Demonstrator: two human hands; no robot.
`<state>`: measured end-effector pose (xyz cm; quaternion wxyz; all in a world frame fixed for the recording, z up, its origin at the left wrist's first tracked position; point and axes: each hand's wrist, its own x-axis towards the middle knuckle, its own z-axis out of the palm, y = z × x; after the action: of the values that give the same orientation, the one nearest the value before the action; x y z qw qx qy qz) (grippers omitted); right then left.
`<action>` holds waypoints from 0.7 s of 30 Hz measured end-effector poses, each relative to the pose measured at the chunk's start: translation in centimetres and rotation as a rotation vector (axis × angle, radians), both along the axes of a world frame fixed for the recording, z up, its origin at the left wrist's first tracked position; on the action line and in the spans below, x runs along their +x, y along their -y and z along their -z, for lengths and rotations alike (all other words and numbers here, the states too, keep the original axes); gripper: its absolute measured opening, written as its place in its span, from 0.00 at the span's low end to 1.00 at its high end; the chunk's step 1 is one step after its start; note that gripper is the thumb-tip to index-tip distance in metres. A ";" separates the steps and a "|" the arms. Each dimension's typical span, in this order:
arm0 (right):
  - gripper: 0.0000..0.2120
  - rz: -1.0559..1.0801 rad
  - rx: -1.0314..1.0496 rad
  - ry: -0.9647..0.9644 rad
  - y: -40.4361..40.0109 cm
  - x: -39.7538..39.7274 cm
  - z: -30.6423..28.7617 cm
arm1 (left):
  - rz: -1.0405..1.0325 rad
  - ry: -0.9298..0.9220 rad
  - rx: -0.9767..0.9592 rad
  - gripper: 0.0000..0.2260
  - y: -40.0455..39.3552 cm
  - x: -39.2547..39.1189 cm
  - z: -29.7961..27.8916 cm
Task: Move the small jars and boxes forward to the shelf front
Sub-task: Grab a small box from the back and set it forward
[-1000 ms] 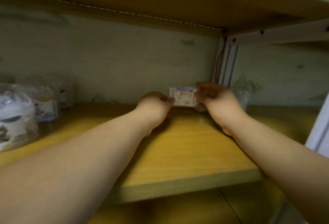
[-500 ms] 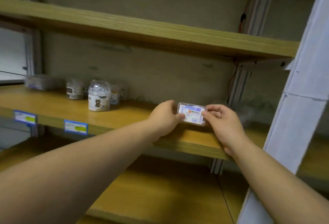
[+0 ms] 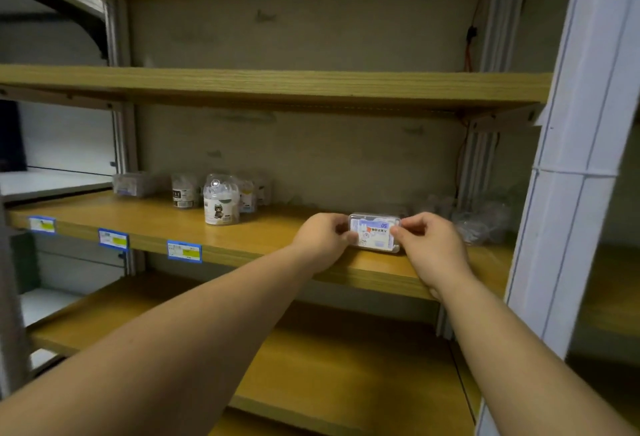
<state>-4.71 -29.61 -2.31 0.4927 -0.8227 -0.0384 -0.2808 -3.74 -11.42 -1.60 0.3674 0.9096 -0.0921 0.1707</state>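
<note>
Now left hand [image 3: 322, 238] and right hand [image 3: 429, 245] pinch a clear rectangular plastic box [image 3: 374, 231]; wooden shelf [image 3: 277, 245] beneath.

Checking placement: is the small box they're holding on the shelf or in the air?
On the shelf: the box rests near its front edge, left hand and right hand pinching its ends.

Both forearms were bare all the way up, no sleeves in sight. The left hand [image 3: 323, 239] and right hand [image 3: 431, 248] had no gloves, rings or watch.
</note>
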 end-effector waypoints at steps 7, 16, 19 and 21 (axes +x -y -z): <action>0.08 0.006 -0.103 0.007 -1.9 -1.8 -0.3 | 0.001 -0.071 -0.254 0.12 -2.3 -1.7 -0.5; 0.03 -0.051 -0.135 0.152 -22.1 -3.5 -2.7 | -0.068 0.118 -0.284 0.12 -21.0 -3.3 -1.4; 0.03 -0.060 -0.123 0.186 -32.8 -1.8 -2.9 | -0.112 0.138 -0.329 0.11 -31.5 -2.4 -1.5; 0.03 -0.084 -0.100 0.156 -40.3 0.2 -2.8 | -0.131 0.110 -0.325 0.10 -38.9 -1.1 -1.7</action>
<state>-4.53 10.67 0.49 0.4580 -0.8195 -0.1249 -0.3210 -4.87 27.45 0.12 0.4921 0.8316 -0.0241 0.2565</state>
